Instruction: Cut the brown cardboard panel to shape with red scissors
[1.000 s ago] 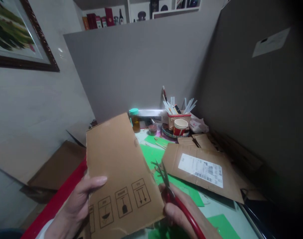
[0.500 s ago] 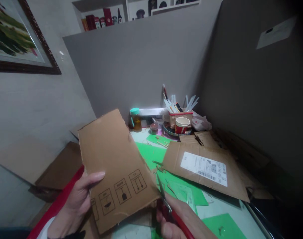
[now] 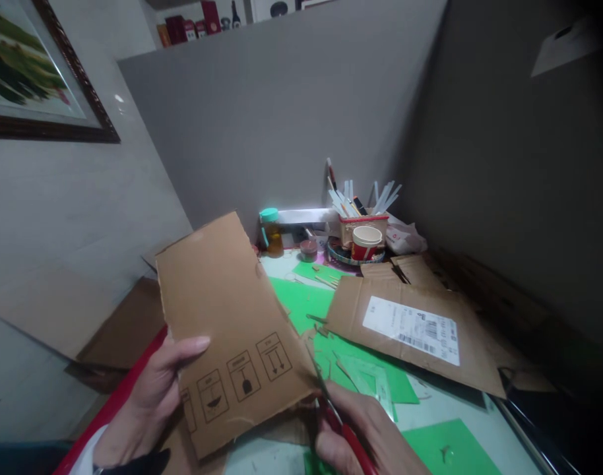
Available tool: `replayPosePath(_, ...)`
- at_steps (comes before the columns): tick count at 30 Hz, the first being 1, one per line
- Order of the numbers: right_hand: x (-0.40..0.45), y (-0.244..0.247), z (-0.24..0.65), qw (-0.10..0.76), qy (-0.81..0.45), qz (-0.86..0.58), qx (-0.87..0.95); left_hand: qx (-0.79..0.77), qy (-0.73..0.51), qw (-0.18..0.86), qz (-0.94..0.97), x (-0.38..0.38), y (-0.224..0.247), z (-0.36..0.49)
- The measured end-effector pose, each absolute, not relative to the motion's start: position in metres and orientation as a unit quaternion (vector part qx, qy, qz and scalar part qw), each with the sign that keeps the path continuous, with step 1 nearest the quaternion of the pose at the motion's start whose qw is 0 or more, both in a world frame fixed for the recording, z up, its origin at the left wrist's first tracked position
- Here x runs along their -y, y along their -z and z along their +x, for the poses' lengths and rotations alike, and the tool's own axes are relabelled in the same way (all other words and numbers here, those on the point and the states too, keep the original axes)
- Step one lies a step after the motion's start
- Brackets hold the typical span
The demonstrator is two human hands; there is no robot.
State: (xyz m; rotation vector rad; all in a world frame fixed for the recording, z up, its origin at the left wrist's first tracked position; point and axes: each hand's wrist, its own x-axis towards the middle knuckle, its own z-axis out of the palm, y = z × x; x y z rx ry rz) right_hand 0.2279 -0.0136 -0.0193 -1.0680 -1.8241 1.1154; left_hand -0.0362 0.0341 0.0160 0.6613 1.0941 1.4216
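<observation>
Left hand [image 3: 150, 396] grips cardboard sheet [image 3: 227, 316]; right hand [image 3: 365, 432] grips red scissors [image 3: 338, 422] at its edge

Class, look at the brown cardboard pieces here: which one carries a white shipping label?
The flat brown cardboard piece lying on the table at right; its white barcode label faces up. The hand-held cardboard sheet shows printed handling symbols instead.

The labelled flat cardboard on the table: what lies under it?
Green sheets run under the near-left edge of the labelled cardboard, with the pale table beside them. Whatever lies beneath its middle is covered.
</observation>
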Motion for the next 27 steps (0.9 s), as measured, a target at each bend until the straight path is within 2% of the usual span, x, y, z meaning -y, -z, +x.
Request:
replayPosePath(13, 0.005, 0.064, 0.219, 0.380, -0.414, -0.419, 0.713, -0.479, -0.595, 0.569, 0.304, -0.038, -0.013, -0.038)
replayPosePath(27, 0.010, 0.033, 0.223, 0.364, -0.441, -0.415, 0.708, -0.479, -0.537, 0.613, 0.326, -0.023, -0.019, -0.034)
